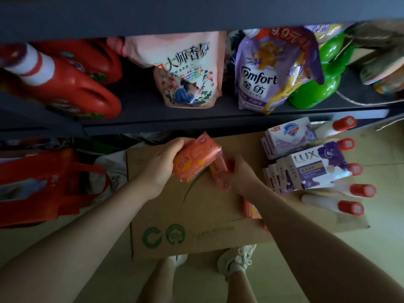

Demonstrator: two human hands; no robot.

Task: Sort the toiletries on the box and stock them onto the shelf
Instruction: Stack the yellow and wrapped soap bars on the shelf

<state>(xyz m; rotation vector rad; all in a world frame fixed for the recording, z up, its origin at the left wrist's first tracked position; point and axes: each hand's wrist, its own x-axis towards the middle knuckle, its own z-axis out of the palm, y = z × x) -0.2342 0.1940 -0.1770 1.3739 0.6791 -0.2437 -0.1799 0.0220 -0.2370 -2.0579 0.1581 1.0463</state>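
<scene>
Hands at centre frame, close together above the cardboard box (196,215): left hand (160,169) grips an orange soap pack (194,159), right hand (240,176) pinches a second orange pack (218,171) just beside it.

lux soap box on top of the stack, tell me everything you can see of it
The Lux soap box is a white carton, cardboard by its look, with pale LUX lettering, a dark purple flower on its right part and a purple label panel below. It looks closed and lies flat, slightly tilted, on a row of similar boxes standing on edge, at the right of the cardboard box. Neither hand touches it.
</scene>
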